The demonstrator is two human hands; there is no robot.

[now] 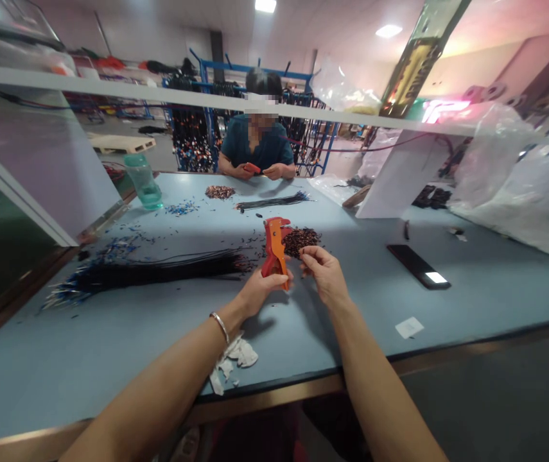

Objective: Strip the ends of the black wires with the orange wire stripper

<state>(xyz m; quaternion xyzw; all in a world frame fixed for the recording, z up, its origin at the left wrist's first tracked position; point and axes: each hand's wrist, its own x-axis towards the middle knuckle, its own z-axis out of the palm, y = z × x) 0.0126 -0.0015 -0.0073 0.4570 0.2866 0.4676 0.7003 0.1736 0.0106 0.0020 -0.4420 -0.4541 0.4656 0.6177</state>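
Upright in my left hand [264, 289] is a red and orange wire stripper [274, 244], its handles wrapped by my fingers and its jaws at the top. My right hand [321, 269] is pinched closed just right of the tool, around a small dark piece whose kind I cannot make out. Behind both hands lies a pile of short dark and copper-coloured pieces [303, 240]. A long bundle of black wires [168, 271] with blue and white ends stretches across the table to the left.
Across the table [158, 359] sits a person [257, 144] holding a red tool. Also on it are a green bottle [144, 183], a second wire bundle [274, 201], blue scraps [182, 208], a phone [418, 266] and crumpled tissue [240, 353]. A white shelf edge [182, 96] crosses overhead.
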